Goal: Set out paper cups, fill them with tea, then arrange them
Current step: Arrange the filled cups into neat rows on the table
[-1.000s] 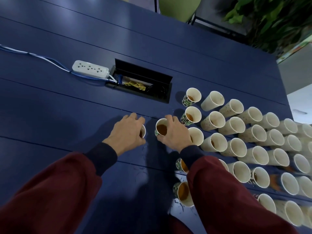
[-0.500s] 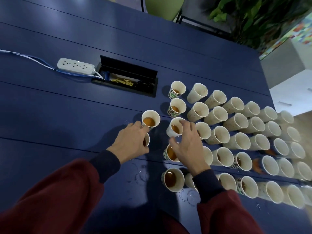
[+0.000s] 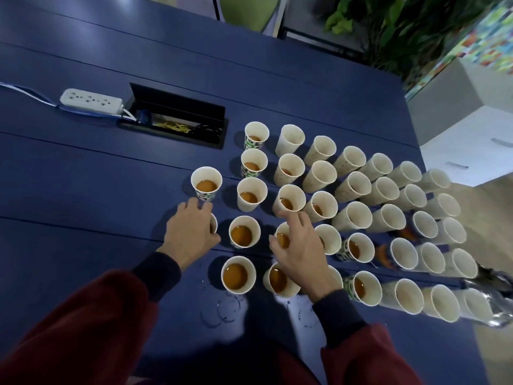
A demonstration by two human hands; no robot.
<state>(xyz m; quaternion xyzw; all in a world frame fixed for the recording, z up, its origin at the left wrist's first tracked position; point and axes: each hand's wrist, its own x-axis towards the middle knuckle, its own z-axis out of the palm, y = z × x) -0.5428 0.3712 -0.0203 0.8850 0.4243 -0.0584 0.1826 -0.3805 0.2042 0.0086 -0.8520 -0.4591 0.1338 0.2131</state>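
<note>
Several paper cups stand in rows on the blue table (image 3: 83, 176); those on the left hold brown tea, and those further right look mostly empty. One filled cup (image 3: 206, 183) stands alone to the left of the rows. Just below it, my left hand (image 3: 191, 229) grips a cup (image 3: 213, 224) from above and hides nearly all of it. My right hand (image 3: 297, 245) reaches over the second column, thumb and fingers curled round the rim of a tea cup (image 3: 281, 238). Filled cups (image 3: 244, 232) stand between my hands.
A white power strip (image 3: 90, 100) and an open cable box (image 3: 177, 122) lie at the back left. A shiny metal vessel (image 3: 497, 298) lies at the right edge past the cups. Wet rings and drops (image 3: 222, 309) mark the table near me.
My right hand let go of the tea cup that now stands alone on the left, then came back to a cup in the rows. My left hand stayed on its cup.
</note>
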